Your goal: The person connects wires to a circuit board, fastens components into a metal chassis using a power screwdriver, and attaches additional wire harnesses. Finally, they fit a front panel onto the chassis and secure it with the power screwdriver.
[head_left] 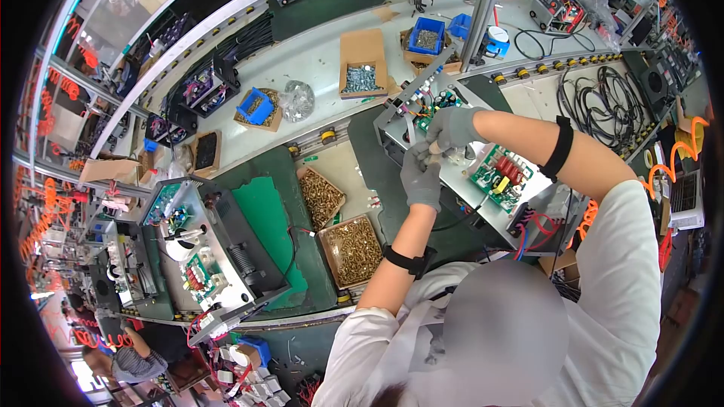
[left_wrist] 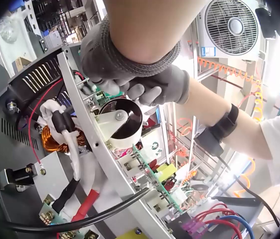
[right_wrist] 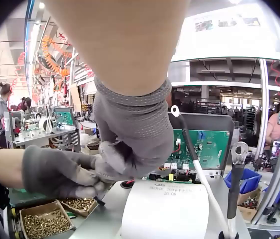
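Grey-gloved, my left hand (head_left: 420,177) and right hand (head_left: 456,128) meet over an open metal chassis (head_left: 460,187). Their curled fingers are close together; I cannot tell what they hold. A tiny black piece (right_wrist: 100,201) shows by the left fingertips in the right wrist view. Just below the hands stands a large white cylindrical capacitor (right_wrist: 165,211) with printed lettering. A green circuit board (right_wrist: 207,149) lines the chassis end panel, and another board (head_left: 504,181) carries red parts. Two cables with ring lugs (right_wrist: 238,152) rise beside the capacitor. The left wrist view shows a copper coil (left_wrist: 55,142) below.
Two boxes of brass fasteners (head_left: 352,251) lie left of the chassis. A second open chassis (head_left: 241,286) stands farther left. Behind are a carton of silver bolts (head_left: 362,79), blue bins (head_left: 426,36) and an aluminium post (head_left: 486,11). Black cables (head_left: 603,102) lie coiled at right.
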Tool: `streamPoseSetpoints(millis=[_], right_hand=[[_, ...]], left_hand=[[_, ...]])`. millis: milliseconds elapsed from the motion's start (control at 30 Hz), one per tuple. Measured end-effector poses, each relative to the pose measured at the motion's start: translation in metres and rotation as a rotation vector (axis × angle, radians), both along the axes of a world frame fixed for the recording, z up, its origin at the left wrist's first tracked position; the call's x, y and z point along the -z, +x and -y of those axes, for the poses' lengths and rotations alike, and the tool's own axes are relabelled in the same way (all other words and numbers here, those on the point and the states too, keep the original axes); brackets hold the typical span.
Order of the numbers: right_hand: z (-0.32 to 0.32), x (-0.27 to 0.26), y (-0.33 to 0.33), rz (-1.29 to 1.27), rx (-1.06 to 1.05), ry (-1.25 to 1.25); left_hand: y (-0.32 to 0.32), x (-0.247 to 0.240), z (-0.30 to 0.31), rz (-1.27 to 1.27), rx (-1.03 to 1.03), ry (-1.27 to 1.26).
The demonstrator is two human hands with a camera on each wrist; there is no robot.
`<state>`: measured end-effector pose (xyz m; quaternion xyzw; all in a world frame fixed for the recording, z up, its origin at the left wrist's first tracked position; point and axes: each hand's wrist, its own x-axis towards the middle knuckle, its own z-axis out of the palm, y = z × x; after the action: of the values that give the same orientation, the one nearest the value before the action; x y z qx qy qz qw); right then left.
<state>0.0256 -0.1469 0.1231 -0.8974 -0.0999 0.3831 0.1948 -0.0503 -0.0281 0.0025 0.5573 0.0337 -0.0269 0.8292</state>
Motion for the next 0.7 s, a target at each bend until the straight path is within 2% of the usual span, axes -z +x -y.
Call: streamPoseSetpoints(millis=[33, 67, 100, 167, 200, 233, 300, 333, 367, 433, 467, 500, 533, 567, 600, 633, 667, 700], right_hand=[[-0.001, 0.0, -0.001, -0.004, -0.002, 0.0], [-0.003, 0.0, -0.003, 0.091, -0.058, -0.108], [-0.007, -0.002, -0.004, 0.187, -0.113, -0.217], [-0.012, 0.001, 0.001, 0.224, -0.133, -0.27], [-0.015, 0.002, 0.004, 0.263, -0.152, -0.324], [-0.018, 0.002, 0.009, 0.258, -0.156, -0.323], [-0.024, -0.001, 0.023, 0.093, 0.094, -0.152], [-0.029, 0.003, 0.029, 0.036, 0.174, -0.151], [-0.03, 0.006, 0.028, 0.036, 0.169, -0.153], [-0.035, 0.005, 0.016, 0.227, -0.483, -0.398], [-0.036, 0.017, 0.012, 0.193, -0.537, -0.408], [-0.035, 0.019, 0.007, 0.19, -0.543, -0.41], [-0.036, 0.021, 0.002, -0.04, -0.35, -0.34], [-0.038, 0.024, -0.003, -0.265, -0.154, -0.269], [-0.047, 0.003, -0.009, -0.252, -0.066, -0.224], [-0.048, 0.002, -0.012, -0.258, -0.073, -0.225], [-0.047, 0.003, -0.014, -0.279, 0.026, -0.131], [-0.048, 0.003, -0.015, -0.297, 0.128, -0.035]], left_hand=[[-0.001, -0.001, -0.003, -0.027, -0.035, 0.115], [-0.002, -0.003, -0.006, -0.055, -0.069, 0.231], [-0.003, -0.005, -0.008, -0.06, -0.07, 0.233], [-0.003, -0.01, -0.011, -0.078, -0.352, 0.482], [-0.002, -0.012, -0.015, -0.025, -0.298, 0.621], [-0.003, -0.006, -0.014, -0.031, -0.298, 0.622], [-0.002, 0.007, -0.013, 0.134, -0.185, 1.005], [-0.001, 0.011, -0.014, 0.031, -0.064, 0.799], [-0.002, 0.015, -0.016, 0.029, -0.068, 0.798], [-0.01, 0.017, -0.02, 0.032, -0.029, 0.786], [-0.016, 0.019, -0.023, 0.027, -0.033, 0.783], [-0.022, 0.019, -0.026, 0.02, 0.03, 0.575], [-0.025, 0.018, -0.029, 0.012, 0.091, 0.368], [-0.027, 0.017, -0.032, 0.006, 0.085, 0.366], [-0.031, 0.002, -0.036, -0.066, 0.087, 0.33], [-0.034, -0.006, -0.04, -0.139, 0.089, 0.293], [-0.034, -0.006, -0.041, -0.144, 0.085, 0.293], [-0.032, -0.006, -0.042, 0.006, -0.004, 0.428]])
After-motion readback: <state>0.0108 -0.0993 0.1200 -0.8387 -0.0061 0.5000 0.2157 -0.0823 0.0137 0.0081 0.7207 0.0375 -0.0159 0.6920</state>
